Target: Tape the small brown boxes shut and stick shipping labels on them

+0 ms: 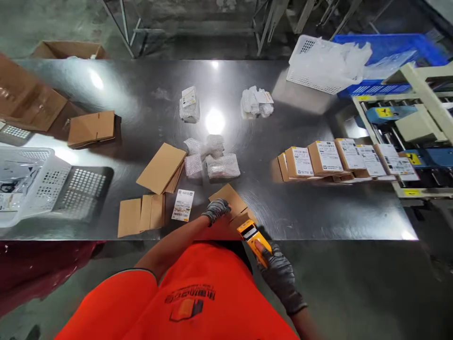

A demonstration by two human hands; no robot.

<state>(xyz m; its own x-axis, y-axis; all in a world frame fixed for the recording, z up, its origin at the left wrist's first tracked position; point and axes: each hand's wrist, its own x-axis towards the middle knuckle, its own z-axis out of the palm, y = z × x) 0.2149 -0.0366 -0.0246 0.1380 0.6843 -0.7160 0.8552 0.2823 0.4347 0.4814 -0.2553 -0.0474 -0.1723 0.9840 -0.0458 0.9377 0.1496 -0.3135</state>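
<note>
My left hand, in a grey glove, presses on a small brown cardboard box at the near edge of the steel table. My right hand, also gloved, grips an orange tape dispenser whose head touches the box's near corner. A white barcode label lies just left of my left hand. Behind the box sit several bubble-wrapped items.
Flat cardboard blanks and a bigger folded one lie to the left. A row of labelled boxes stands at the right beside a roller rack. White baskets and open cartons are far left.
</note>
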